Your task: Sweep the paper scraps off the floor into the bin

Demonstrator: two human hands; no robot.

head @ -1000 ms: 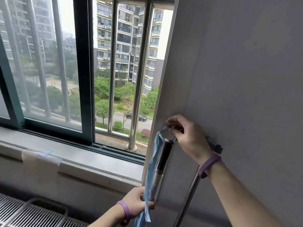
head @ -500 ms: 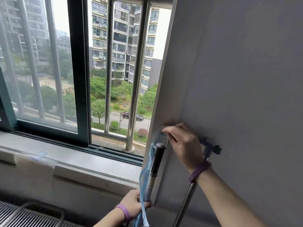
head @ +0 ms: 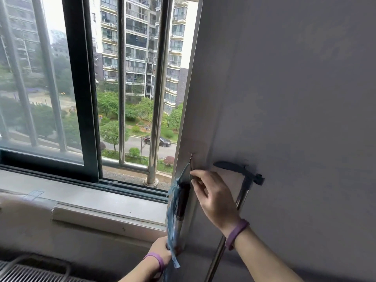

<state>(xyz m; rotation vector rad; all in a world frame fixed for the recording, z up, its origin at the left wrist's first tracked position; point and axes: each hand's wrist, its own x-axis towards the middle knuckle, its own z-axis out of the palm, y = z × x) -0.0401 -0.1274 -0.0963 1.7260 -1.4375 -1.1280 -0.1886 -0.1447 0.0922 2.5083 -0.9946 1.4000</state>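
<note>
A flat on an upper floor is shown. A sliding window (head: 81,88) in a dark frame is guarded by steel bars (head: 121,78). Beyond it, tall apartment blocks (head: 138,47), trees (head: 109,102) and a car (head: 156,141) on a street are seen below. Indoors, a pale sill (head: 91,198) and a plain grey wall (head: 284,98) are seen.

The handle (head: 184,198) is showing black over silver, with pale blue plastic (head: 173,216) alongside. Purple wristbands (head: 237,234) are standing out against the plain grey wall (head: 295,98) and the dark green window frame (head: 81,88).
</note>
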